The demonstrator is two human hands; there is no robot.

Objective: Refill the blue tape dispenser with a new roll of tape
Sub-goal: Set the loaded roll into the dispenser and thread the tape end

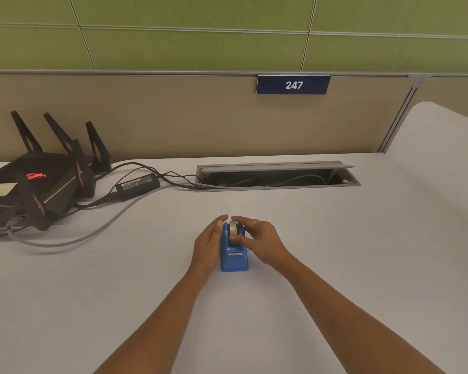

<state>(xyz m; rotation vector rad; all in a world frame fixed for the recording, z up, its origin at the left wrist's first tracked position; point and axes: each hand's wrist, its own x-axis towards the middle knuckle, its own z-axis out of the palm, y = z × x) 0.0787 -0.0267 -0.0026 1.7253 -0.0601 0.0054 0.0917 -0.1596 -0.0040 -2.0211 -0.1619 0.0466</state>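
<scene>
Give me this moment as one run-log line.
phase: seating roll | left hand: flat against blue tape dispenser side | right hand: fingers on tape roll in dispenser | surface: desk

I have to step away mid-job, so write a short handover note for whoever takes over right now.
Left hand: flat against the left side of the blue tape dispenser, steadying it.
Right hand: fingers pinching the tape roll.
The dispenser stands on the white desk; the roll sits in its cradle.
Done: roll in place, it seems.
Left: check the seating and thread the tape end to the cutter.
</scene>
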